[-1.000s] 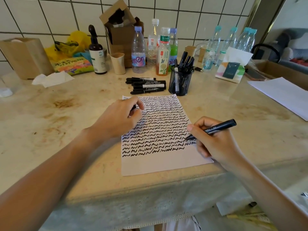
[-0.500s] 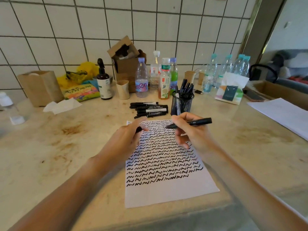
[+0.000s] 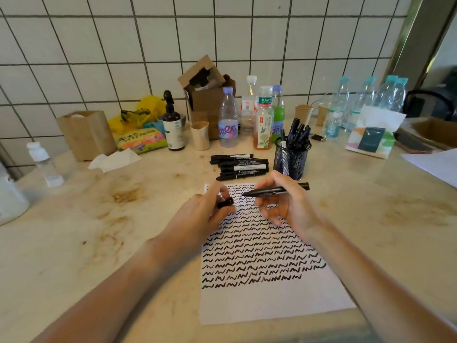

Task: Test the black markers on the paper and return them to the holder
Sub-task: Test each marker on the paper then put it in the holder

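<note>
Our right hand (image 3: pixel 286 206) grips uncapped marker (image 3: pixel 277 190), tip toward left hand (image 3: pixel 210 211), which pinches cap (image 3: pixel 225 203), both above paper (image 3: pixel 259 256). We risk missing cap mouth, inking fingers. Loose cap would dry tip. Holder (image 3: pixel 291 160) near, already crowded; hasty drop could tip it. Untested markers (image 3: pixel 238 167) lie beside it on table (image 3: pixel 99 243).

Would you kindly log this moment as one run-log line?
right hand: holds uncapped marker | left hand: holds cap | both above paper | holder: markers inside | next, likely: recap
</note>
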